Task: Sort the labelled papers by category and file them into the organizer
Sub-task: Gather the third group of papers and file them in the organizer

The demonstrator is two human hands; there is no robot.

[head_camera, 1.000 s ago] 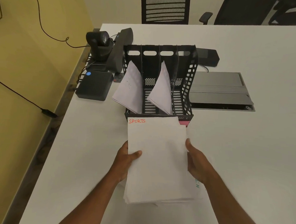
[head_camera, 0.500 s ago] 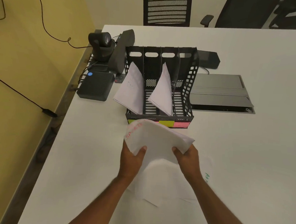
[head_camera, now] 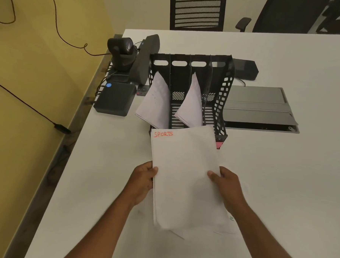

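You hold a stack of white papers (head_camera: pixel 184 175) between both hands, above the worktop (head_camera: pixel 280 184) and near its front edge. The top sheet carries the word "SPORTS" in red at its far left corner. Your left hand (head_camera: pixel 142 181) grips the left edge of the stack, thumb on top and the other fingers curled beneath. Your right hand (head_camera: pixel 226 186) grips the right edge in the same way, thumb pressed on the top sheet. The far edge of the stack overlaps the front of the black organizer (head_camera: pixel 222 96), which stands further in from the front edge, toward the left side of the worktop.

The organizer has four upright compartments. A leaning bundle of papers (head_camera: pixel 153 103) sits in the leftmost compartment, and a second bundle (head_camera: pixel 192 104) sits in the third from the left. The other two compartments show only their slotted floors.

More loose sheets (head_camera: pixel 225 228) lie flat on the worktop under the held stack, with green lettering partly visible beside your right wrist.

A dark box (head_camera: pixel 114 98) and a camera unit (head_camera: pixel 122 53) stand near the left edge of the worktop, beside the organizer
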